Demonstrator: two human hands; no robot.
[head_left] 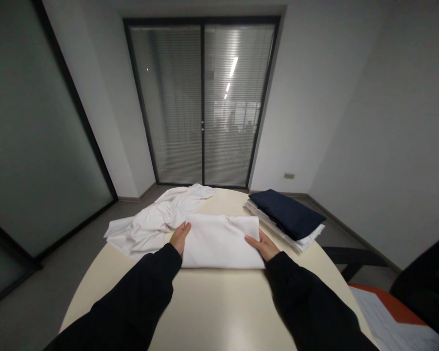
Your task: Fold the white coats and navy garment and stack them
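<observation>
A white cloth (221, 243), folded into a flat rectangle, is held between my two hands over the table. My left hand (181, 237) grips its left edge, thumb on top and the other fingers mostly hidden beneath or behind it. At the right edge, my right hand (265, 245) pinches the cloth the same way, thumb lying across the top. Just beyond my left hand lies a crumpled white cloth (149, 224). Whether the folded cloth's lower edge rests on the table or hangs slightly above it, I cannot tell.
On the pale round table (219, 307), a dark navy folded cloth (287, 212) tops a stack of white folded cloth (307, 240) at the back right. A black chair (431, 282) and an orange-and-white item (398, 307) are at the lower right. Glass doors (203, 102) stand behind.
</observation>
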